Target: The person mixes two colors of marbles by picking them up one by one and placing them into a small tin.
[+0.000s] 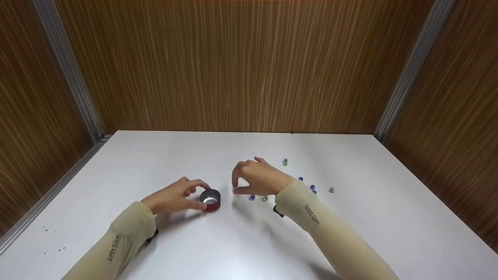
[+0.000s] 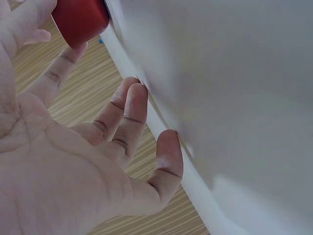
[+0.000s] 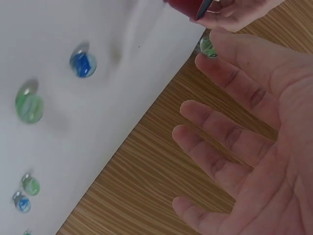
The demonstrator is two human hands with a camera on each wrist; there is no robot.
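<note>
On the white table (image 1: 241, 241) my left hand (image 1: 200, 195) holds a small red cup (image 1: 211, 200) with a silvery inside, thumb and index finger curled round its side. The cup's red wall (image 2: 80, 19) shows by those fingers in the left wrist view. Just right of the cup, my right hand (image 1: 235, 189) pinches a green glass marble (image 3: 209, 47) between thumb and index fingertip, close above the table; its other fingers are spread loosely. The cup (image 3: 188, 6) sits close beside that marble.
Several loose marbles lie to the right of my right hand, among them a blue one (image 1: 251, 197), a green one (image 1: 264, 198) and one farther back (image 1: 284, 162). Wood-grain walls (image 1: 249, 66) enclose the table on three sides.
</note>
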